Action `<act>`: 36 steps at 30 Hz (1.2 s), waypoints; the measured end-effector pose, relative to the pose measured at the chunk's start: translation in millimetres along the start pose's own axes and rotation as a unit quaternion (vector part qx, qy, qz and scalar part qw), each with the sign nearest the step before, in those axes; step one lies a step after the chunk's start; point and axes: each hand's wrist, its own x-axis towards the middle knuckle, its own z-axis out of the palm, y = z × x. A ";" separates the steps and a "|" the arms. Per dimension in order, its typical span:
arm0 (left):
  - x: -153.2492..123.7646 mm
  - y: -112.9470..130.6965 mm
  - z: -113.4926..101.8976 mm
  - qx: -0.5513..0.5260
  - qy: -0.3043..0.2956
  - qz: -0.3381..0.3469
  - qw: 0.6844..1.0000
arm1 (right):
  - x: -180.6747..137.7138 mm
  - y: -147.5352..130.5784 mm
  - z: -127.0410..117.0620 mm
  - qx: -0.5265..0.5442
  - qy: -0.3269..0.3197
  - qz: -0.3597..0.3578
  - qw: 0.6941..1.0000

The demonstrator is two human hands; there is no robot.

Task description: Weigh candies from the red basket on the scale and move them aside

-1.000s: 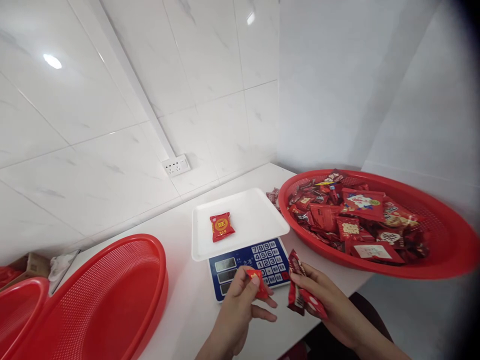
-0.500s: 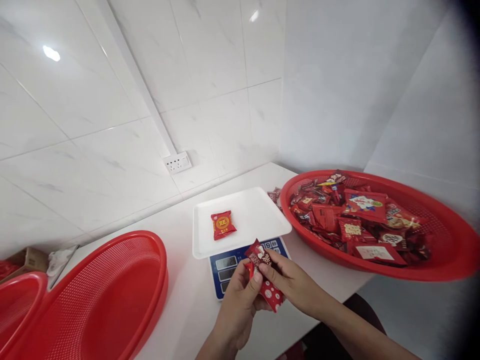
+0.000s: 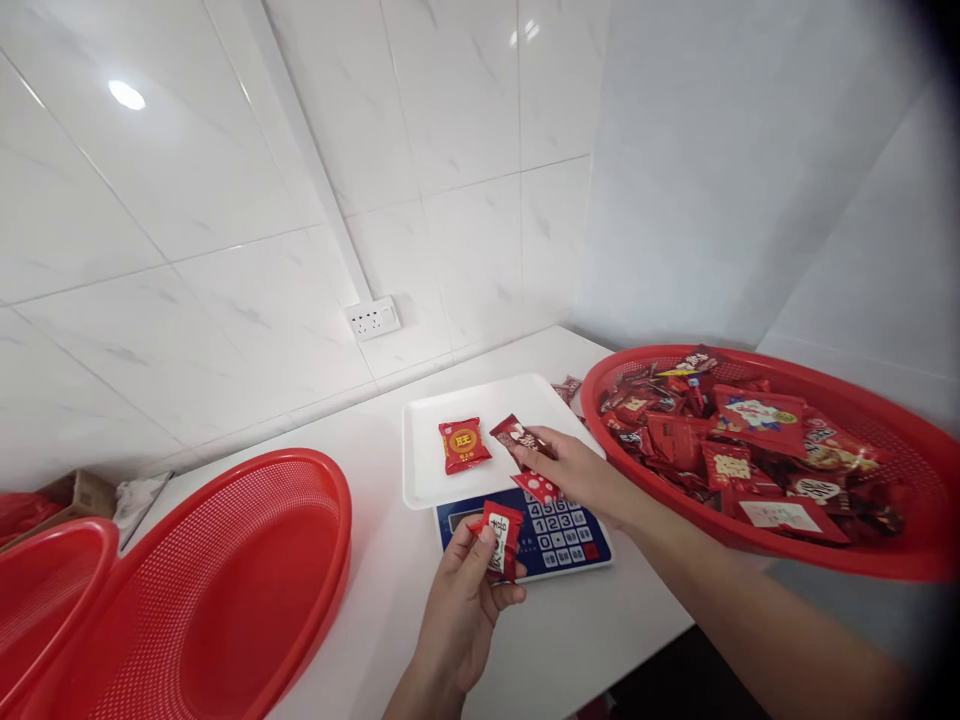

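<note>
My left hand point(image 3: 459, 600) pinches a small red candy packet point(image 3: 501, 533) above the blue keypad of a digital scale point(image 3: 556, 532). My right hand point(image 3: 579, 472) reaches over the scale's white tray point(image 3: 442, 482) and grips a long dark-red wrapped snack point(image 3: 525, 452). One red and yellow packet point(image 3: 463, 444) lies on the tray, just left of my right hand. A big red basket point(image 3: 885, 430) on the right is heaped with several red wrapped sweets point(image 3: 727, 445).
An empty red mesh basket point(image 3: 225, 590) sits on the white counter at the left, with another red basket's rim point(image 3: 45, 590) beside it. A wall socket point(image 3: 373, 318) is on the tiled wall behind the scale. A few wrappers point(image 3: 568, 388) lie between tray and full basket.
My right hand has moved forward from in front of the scale to over the white tray, carrying the long snack. My left hand stays near the keypad, still pinching its small packet.
</note>
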 end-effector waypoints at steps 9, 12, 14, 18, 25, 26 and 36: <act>-7.4 -0.1 -15.1 0.006 0.010 0.000 1.000 | -11.5 8.6 -9.8 -0.034 -0.003 0.029 0.999; -7.9 -1.9 -18.0 0.007 0.013 -0.006 1.000 | -21.7 12.6 -12.1 0.053 -0.037 0.028 0.998; -8.1 -3.1 -18.4 0.003 0.014 -0.009 1.000 | -22.2 12.6 -13.6 0.083 -0.045 0.020 0.995; -10.0 -4.7 -16.7 -0.004 0.007 -0.018 1.000 | -5.1 12.2 -16.5 0.041 0.019 0.018 0.999; -15.8 -3.1 -14.7 0.015 0.016 -0.002 1.000 | 23.2 16.4 -10.8 -0.118 0.122 -0.096 0.981; -16.4 -3.1 -15.4 0.024 0.017 0.003 1.000 | 19.2 15.3 -7.7 -0.141 0.126 -0.110 0.976; -9.7 -14.1 -16.9 0.121 0.016 0.050 0.991 | -48.4 -4.7 23.7 -0.089 -0.237 -0.058 0.966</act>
